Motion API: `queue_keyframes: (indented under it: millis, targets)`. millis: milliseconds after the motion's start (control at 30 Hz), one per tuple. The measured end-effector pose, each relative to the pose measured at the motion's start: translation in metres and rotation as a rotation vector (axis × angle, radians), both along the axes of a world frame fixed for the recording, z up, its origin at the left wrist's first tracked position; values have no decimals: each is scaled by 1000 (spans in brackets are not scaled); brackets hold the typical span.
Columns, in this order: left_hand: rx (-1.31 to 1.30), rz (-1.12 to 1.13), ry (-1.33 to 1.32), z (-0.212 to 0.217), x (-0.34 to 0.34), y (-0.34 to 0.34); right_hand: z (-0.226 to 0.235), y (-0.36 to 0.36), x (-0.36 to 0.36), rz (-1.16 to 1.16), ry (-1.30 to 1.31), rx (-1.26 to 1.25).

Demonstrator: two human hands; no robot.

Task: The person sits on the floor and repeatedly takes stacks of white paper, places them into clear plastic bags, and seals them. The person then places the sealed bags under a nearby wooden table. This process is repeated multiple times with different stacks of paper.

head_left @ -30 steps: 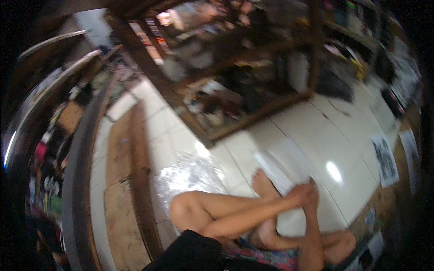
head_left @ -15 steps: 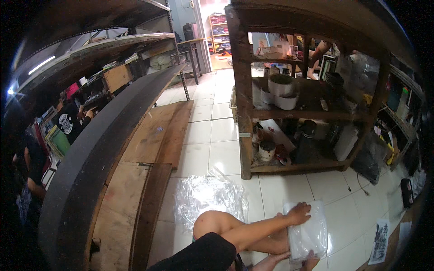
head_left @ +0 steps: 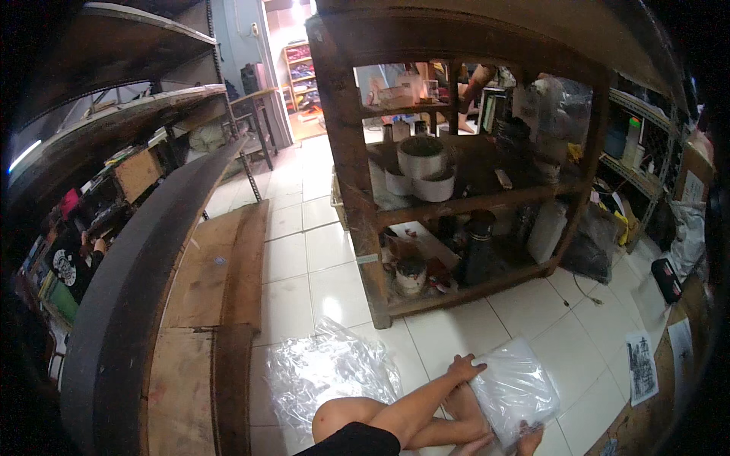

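Your left hand [head_left: 465, 369] lies flat, fingers spread, on the top left edge of a clear plastic bag [head_left: 514, 389] with something white inside, which rests on the white tiled floor [head_left: 456, 327] by your bare legs. Your right hand [head_left: 530, 438] touches the bag's lower edge at the frame bottom; can't tell if it's pinching. A crumpled clear plastic sheet [head_left: 328, 370] lies just left, a wooden shelf unit [head_left: 365, 228] stands ahead.

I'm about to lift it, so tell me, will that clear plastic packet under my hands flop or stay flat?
The clear plastic packet looks flat and filled, so it probably bends only a little. Its glossy film may slip under the left hand and right hand. It seems light.
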State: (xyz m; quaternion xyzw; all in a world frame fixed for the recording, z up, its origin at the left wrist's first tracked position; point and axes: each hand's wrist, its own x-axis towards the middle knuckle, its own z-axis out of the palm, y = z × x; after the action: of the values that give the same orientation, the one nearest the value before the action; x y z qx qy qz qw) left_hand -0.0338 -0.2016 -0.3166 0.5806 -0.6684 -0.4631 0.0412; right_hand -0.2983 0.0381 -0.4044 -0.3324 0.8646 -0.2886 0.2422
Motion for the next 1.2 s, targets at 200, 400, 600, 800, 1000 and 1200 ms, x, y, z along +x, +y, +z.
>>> queue_keyframes:
  millis: [200, 400, 600, 800, 1000, 1200]
  targets:
    - [-308, -15, 105, -59, 43, -7, 105, -15, 88, -251, -640, -156]
    - [-148, -3, 236, 7, 14, 7, 62, 2, 13, -379, -775, -66]
    - [36, 76, 371, 10, 23, 3, 75, -11, 28, -428, -881, -241]
    - [77, 77, 341, -28, 32, -14, 79, -25, 29, -501, -950, -262]
    - [-27, 113, 273, -4, 16, 3, 84, -23, 22, -524, -1141, -397]
    - [-30, 76, 177, 8, 19, 4, 95, -21, 16, -309, -1130, -302]
